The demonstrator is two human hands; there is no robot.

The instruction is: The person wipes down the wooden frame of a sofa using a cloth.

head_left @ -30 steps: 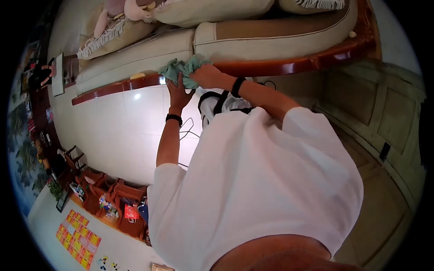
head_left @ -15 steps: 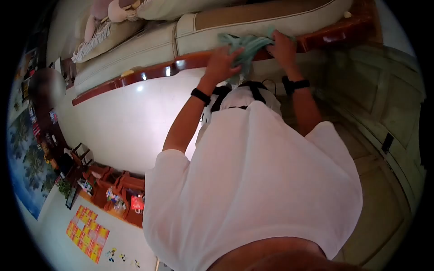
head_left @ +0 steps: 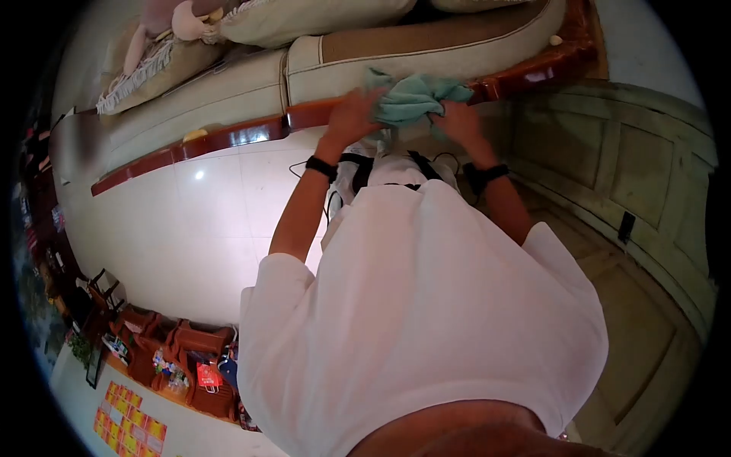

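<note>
A crumpled green cloth (head_left: 415, 99) is bunched between my two hands, just in front of the sofa's wooden front rail (head_left: 308, 116). My left hand (head_left: 352, 116) grips the cloth's left side, its fingers a little smeared by motion. On the other side my right hand (head_left: 460, 124) is closed around the right end. Some of the fingertips are hidden by folds. Directly behind the cloth is the padded sofa seat (head_left: 350, 78), beige with a brown top panel.
Cushions and a pink plush toy (head_left: 189, 23) rest on the sofa at upper left. A panelled wooden door (head_left: 563, 152) stands to my right. Pale tiled floor (head_left: 221, 206) spreads to the left, with reddish wooden chairs (head_left: 194, 339) beyond, carrying bags and small items.
The cloth has gone from hanging and twisted to a wider bunch between my hands. My right hand has come lower and slightly left. The whole view has shifted a little.
</note>
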